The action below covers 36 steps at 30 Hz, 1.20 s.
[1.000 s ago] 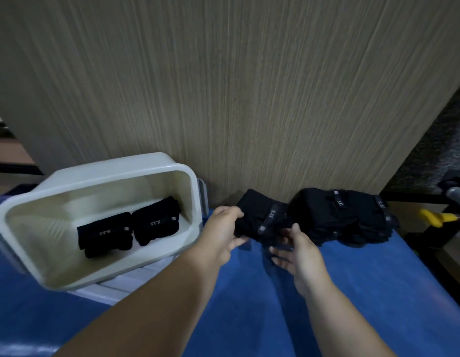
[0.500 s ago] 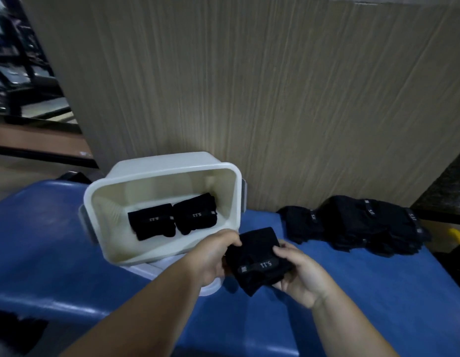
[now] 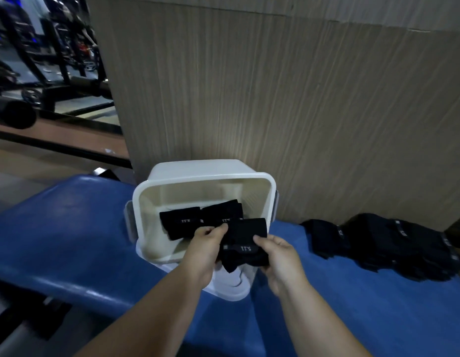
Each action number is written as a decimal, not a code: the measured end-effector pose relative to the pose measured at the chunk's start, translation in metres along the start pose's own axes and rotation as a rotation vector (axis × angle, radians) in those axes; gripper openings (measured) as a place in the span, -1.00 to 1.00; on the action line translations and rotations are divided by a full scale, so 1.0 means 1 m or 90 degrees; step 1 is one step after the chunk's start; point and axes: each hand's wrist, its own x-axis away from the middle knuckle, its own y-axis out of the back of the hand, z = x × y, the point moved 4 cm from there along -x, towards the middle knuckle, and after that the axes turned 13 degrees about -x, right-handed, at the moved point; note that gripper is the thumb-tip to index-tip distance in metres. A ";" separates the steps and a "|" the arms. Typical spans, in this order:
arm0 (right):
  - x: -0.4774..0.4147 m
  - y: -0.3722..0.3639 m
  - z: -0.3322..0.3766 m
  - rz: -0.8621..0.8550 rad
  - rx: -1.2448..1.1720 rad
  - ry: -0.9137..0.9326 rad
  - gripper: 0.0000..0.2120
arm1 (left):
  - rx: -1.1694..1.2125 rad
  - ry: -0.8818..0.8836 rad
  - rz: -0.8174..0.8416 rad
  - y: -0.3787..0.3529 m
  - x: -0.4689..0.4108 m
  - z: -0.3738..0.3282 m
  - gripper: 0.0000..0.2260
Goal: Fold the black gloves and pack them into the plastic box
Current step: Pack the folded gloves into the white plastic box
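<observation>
A folded black glove [image 3: 246, 240] is held between both hands at the front rim of the white plastic box [image 3: 205, 179]. My left hand [image 3: 207, 249] pinches its left edge and my right hand [image 3: 281, 256] grips its right side. The box is tilted toward me on the blue padded surface. Two folded black gloves [image 3: 180, 222] [image 3: 222, 213] lie side by side inside it. A pile of unfolded black gloves [image 3: 393, 243] sits on the surface to the right.
A tall wood-grain panel [image 3: 275, 99] stands right behind the box and the pile. The blue padded surface [image 3: 69, 228] ends in a rounded edge at the left. A white lid [image 3: 231, 284] lies under the box. Dark gym equipment [image 3: 43, 60] fills the far left.
Both hands took one glove from the pile on the right, folded it and carried it left to the box's front rim. The view has swung left.
</observation>
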 end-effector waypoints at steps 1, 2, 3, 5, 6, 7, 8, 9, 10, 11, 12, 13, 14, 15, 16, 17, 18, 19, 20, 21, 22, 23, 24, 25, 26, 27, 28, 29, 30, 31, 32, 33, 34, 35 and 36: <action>-0.002 -0.007 -0.001 -0.006 -0.007 0.003 -0.94 | 0.007 -0.009 -0.010 0.005 -0.001 -0.002 -0.70; -0.005 -0.013 -0.002 -0.011 -0.013 0.006 -0.92 | 0.021 -0.017 -0.011 0.009 -0.002 -0.003 -0.68; -0.008 -0.019 -0.003 -0.018 -0.016 0.007 -0.91 | 0.036 -0.026 -0.005 0.012 -0.003 -0.005 -0.66; -0.016 -0.029 -0.002 -0.032 -0.007 0.014 -0.91 | 0.038 -0.057 0.005 0.016 -0.006 -0.011 -0.57; -0.020 -0.034 -0.001 -0.039 0.004 0.023 -0.92 | 0.024 -0.077 0.003 0.018 -0.008 -0.014 -0.54; -0.024 -0.038 0.001 -0.043 0.016 0.034 -0.92 | 0.005 -0.096 -0.005 0.019 -0.011 -0.019 -0.54; -0.028 -0.042 0.002 -0.046 0.029 0.045 -0.91 | -0.013 -0.110 -0.019 0.020 -0.014 -0.023 -0.55; -0.032 -0.046 0.004 -0.050 0.044 0.055 -0.88 | -0.028 -0.125 -0.038 0.022 -0.017 -0.027 -0.56; -0.036 -0.049 0.005 -0.055 0.067 0.064 -0.84 | -0.045 -0.140 -0.056 0.023 -0.020 -0.031 -0.58; -0.040 -0.052 0.006 -0.061 0.092 0.072 -0.81 | -0.072 -0.159 -0.073 0.024 -0.023 -0.036 -0.59; -0.045 -0.054 0.007 -0.069 0.120 0.080 -0.79 | -0.113 -0.181 -0.092 0.025 -0.025 -0.041 -0.62; -0.048 -0.057 0.009 -0.079 0.149 0.088 -0.78 | -0.165 -0.201 -0.111 0.025 -0.027 -0.046 -0.67; -0.052 -0.059 0.010 -0.091 0.176 0.094 -0.76 | -0.215 -0.215 -0.130 0.026 -0.029 -0.050 -0.71; -0.055 -0.061 0.012 -0.104 0.197 0.103 -0.74 | -0.263 -0.222 -0.146 0.026 -0.032 -0.052 -0.73; -0.058 -0.064 0.014 -0.118 0.220 0.111 -0.73 | -0.306 -0.224 -0.159 0.025 -0.035 -0.054 -0.73; -0.061 -0.066 0.016 -0.128 0.249 0.121 -0.72 | -0.348 -0.223 -0.173 0.025 -0.037 -0.054 -0.71; -0.064 -0.067 0.018 -0.134 0.284 0.132 -0.73 | -0.389 -0.221 -0.189 0.025 -0.040 -0.054 -0.70; -0.068 -0.068 0.019 -0.135 0.323 0.140 -0.73 | -0.426 -0.218 -0.205 0.026 -0.043 -0.053 -0.69; -0.071 -0.070 0.020 -0.132 0.359 0.141 -0.75 | -0.456 -0.213 -0.220 0.026 -0.045 -0.051 -0.69; -0.074 -0.071 0.020 -0.124 0.390 0.137 -0.79 | -0.486 -0.208 -0.233 0.027 -0.047 -0.050 -0.69; -0.078 -0.072 0.020 -0.118 0.419 0.133 -0.83 | -0.519 -0.206 -0.245 0.027 -0.048 -0.049 -0.70; -0.080 -0.073 0.020 -0.116 0.449 0.130 -0.84 | -0.556 -0.206 -0.254 0.026 -0.049 -0.049 -0.70; -0.083 -0.073 0.019 -0.117 0.479 0.127 -0.82 | -0.593 -0.208 -0.262 0.025 -0.049 -0.049 -0.69; -0.085 -0.074 0.018 -0.121 0.508 0.128 -0.79 | -0.626 -0.208 -0.267 0.024 -0.051 -0.048 -0.69; -0.086 -0.074 0.017 -0.126 0.540 0.129 -0.77 | -0.653 -0.205 -0.266 0.024 -0.053 -0.047 -0.68; -0.088 -0.074 0.016 -0.129 0.572 0.131 -0.76 | -0.675 -0.201 -0.262 0.023 -0.056 -0.045 -0.69; -0.088 -0.075 0.015 -0.130 0.601 0.135 -0.74 | -0.693 -0.193 -0.255 0.022 -0.059 -0.044 -0.69; -0.088 -0.076 0.014 -0.128 0.626 0.141 -0.73 | -0.708 -0.183 -0.249 0.022 -0.062 -0.042 -0.69; -0.087 -0.077 0.013 -0.124 0.652 0.153 -0.71 | -0.718 -0.177 -0.247 0.022 -0.064 -0.041 -0.69; -0.086 -0.078 0.012 -0.124 0.687 0.174 -0.67 | -0.725 -0.176 -0.249 0.021 -0.065 -0.040 -0.70; -0.084 -0.079 0.012 -0.125 0.730 0.202 -0.62 | -0.728 -0.178 -0.253 0.021 -0.066 -0.041 -0.69; -0.082 -0.080 0.012 -0.124 0.775 0.231 -0.57 | -0.730 -0.181 -0.256 0.022 -0.066 -0.041 -0.69; -0.079 -0.081 0.012 -0.119 0.809 0.264 -0.53 | -0.731 -0.183 -0.258 0.022 -0.066 -0.041 -0.68; -0.076 -0.082 0.014 -0.106 0.828 0.306 -0.51 | -0.733 -0.188 -0.259 0.022 -0.067 -0.041 -0.68; -0.073 -0.084 0.016 -0.084 0.840 0.352 -0.52 | -0.737 -0.192 -0.259 0.022 -0.067 -0.041 -0.68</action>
